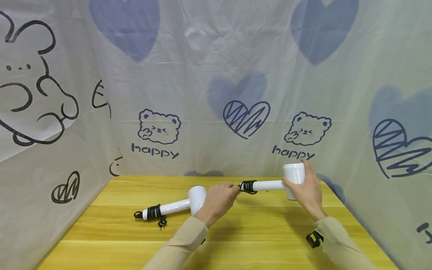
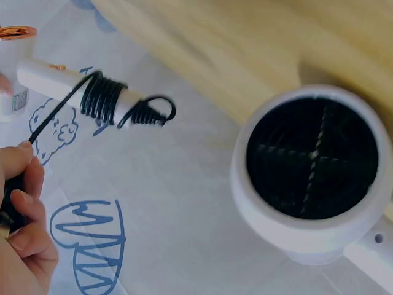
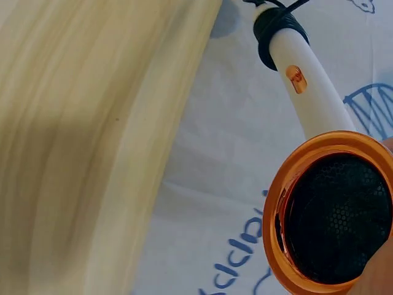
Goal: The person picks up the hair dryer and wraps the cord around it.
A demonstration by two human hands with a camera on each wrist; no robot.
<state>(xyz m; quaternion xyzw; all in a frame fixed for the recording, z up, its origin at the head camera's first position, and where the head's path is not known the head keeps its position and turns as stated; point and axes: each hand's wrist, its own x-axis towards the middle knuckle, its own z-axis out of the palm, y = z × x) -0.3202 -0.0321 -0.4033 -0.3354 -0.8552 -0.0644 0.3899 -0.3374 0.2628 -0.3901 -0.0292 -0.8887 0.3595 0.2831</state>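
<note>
My right hand (image 1: 307,191) grips the round head of a white hair dryer (image 1: 268,185), holding it above the table with the handle pointing left. A copper-coloured ring (image 3: 277,246) circles one end of its head in the right wrist view. Black cord (image 2: 103,99) is wound round the handle's end, and a length of it runs to my left hand (image 1: 219,200). The left fingers pinch this cord and curl round a black piece, probably its plug (image 2: 13,206), partly hidden by the hand. A second white hair dryer (image 1: 175,206) lies on the table beside my left hand.
The second dryer's cord (image 1: 154,212) is wound round its handle, and its plug (image 1: 162,221) rests on the wooden table (image 1: 249,240). Cloth walls (image 1: 195,150) with drawn hearts and bears stand at the back and both sides. A black device (image 1: 314,239) sits at my right wrist.
</note>
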